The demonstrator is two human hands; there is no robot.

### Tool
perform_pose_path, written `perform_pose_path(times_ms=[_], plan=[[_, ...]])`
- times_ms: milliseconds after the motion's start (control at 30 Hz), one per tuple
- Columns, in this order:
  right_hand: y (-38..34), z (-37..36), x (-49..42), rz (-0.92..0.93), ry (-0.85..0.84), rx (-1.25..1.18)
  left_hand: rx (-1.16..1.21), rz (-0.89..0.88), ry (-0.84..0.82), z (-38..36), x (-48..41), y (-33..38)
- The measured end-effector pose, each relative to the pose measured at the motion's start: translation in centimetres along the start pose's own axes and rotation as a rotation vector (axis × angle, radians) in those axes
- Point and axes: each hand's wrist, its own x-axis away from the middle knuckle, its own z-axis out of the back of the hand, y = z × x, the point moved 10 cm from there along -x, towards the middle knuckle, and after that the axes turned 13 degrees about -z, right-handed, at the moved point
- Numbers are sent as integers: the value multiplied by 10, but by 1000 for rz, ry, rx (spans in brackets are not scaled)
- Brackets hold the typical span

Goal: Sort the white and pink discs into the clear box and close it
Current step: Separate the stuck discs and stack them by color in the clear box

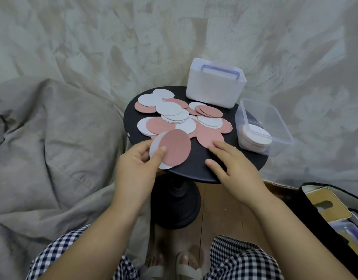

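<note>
— What are the discs (175, 147) made of?
— Thin, matt sheet, card or felt; I cannot tell. The clear box (280, 148) is glossy see-through plastic.
— And the table (194, 168)?
— Smooth, matt black. The white box (212, 93) is satin plastic; the drape (53, 128) is creased cloth; the floor (214, 199) looks like wood.

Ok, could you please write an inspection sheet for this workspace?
Surface: small round black table, on a pedestal.
Job's things: white and pink discs heaped loose; clear box open at the table's right edge, a disc stack inside.
Clutter: white container with blue handle, at the back.
Hands: left hand grips a pink-on-white disc pair; right hand fingers rest flat on a pink disc.
Cables: nothing seen.
Surroundings: grey fabric behind and left; open bag on the floor, right.
</note>
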Motion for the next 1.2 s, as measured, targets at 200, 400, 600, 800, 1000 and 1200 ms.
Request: perform_pose_path(times_ms=[200,400,600,800,1000,1200], plan=[[12,15,38,117,152,-134,-1,13,23,2,2,-4],[9,15,42,186,175,-166,10,1,5,-6,6,1],[8,43,48,54,218,-560,53,2,-33,-10,6,5],[19,42,31,-163,200,-993,211,49,-233,-49,13,15],[26,34,20,-226,201,-1028,162,-29,-363,-71,10,26],[30,39,16,-216,227,-1032,123,-78,-355,-87,-2,22]])
